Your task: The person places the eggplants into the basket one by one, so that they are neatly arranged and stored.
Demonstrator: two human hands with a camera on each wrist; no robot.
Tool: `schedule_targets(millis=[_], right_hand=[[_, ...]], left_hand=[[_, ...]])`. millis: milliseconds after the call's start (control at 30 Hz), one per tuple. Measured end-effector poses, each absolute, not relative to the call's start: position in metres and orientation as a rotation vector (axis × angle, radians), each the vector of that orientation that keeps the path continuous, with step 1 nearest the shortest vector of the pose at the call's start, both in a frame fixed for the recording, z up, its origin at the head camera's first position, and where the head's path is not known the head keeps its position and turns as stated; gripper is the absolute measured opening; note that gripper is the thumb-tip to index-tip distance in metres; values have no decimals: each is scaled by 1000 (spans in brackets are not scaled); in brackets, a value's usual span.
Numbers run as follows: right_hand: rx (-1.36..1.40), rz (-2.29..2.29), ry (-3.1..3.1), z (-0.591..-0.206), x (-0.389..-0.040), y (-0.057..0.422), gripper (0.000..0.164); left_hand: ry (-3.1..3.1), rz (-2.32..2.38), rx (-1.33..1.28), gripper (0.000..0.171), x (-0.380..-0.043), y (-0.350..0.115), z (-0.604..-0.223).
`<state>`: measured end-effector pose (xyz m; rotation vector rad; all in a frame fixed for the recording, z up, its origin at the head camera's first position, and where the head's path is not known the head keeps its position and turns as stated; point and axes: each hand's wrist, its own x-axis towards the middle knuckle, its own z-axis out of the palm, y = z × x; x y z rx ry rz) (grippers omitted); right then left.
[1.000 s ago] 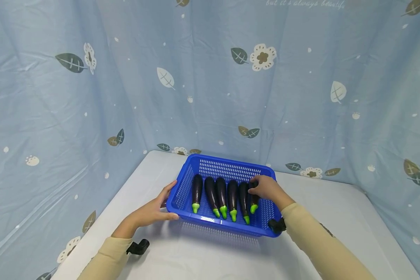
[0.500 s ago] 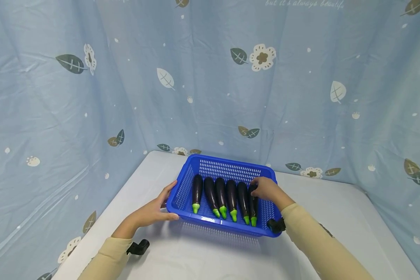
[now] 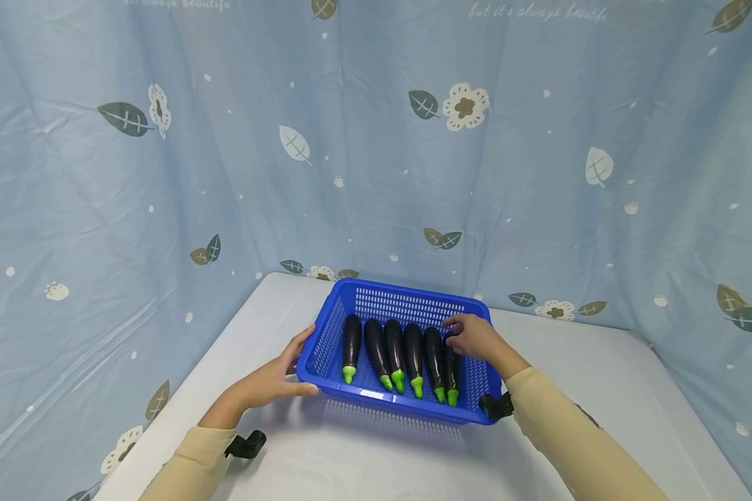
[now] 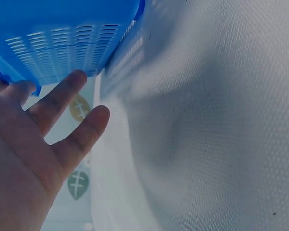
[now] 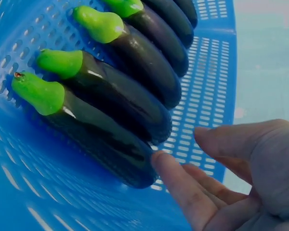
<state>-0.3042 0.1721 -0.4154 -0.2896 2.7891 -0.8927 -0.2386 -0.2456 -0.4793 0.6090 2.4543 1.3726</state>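
Note:
Several dark purple eggplants with green stem ends lie side by side in a blue plastic basket (image 3: 382, 398). My right hand (image 3: 473, 337) is over the basket's right part, by the far end of the rightmost eggplant (image 3: 452, 376). In the right wrist view, one fingertip touches or nearly touches that eggplant (image 5: 103, 139); the thumb stands apart, so nothing is pinched. My left hand (image 3: 269, 379) rests against the basket's near left corner, its fingers along the left side and thumb by the front. The left wrist view shows spread fingers (image 4: 62, 98) under the rim.
The basket stands on a white-covered table (image 3: 376, 459). A blue curtain (image 3: 363, 188) printed with leaves and flowers rises behind and to the left. Black wrist cameras (image 3: 246, 444) sit on both sleeves, the right one close to the basket's right rim.
The rightmost eggplant came down beside its neighbour, its green end moving nearer the front wall. My right hand has let go of it and its fingers have spread. The left hand stays put.

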Motion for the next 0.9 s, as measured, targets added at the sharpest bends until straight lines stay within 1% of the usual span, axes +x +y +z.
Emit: schedule_targets(millis=[500, 900], right_hand=[[-235, -1193, 2758, -412, -300, 183, 38], [-246, -1343, 2735, -412, -294, 210, 36]], left_hand=[[2461, 1376, 574, 114, -241, -246, -480], [2587, 1286, 588, 113, -239, -249, -472]])
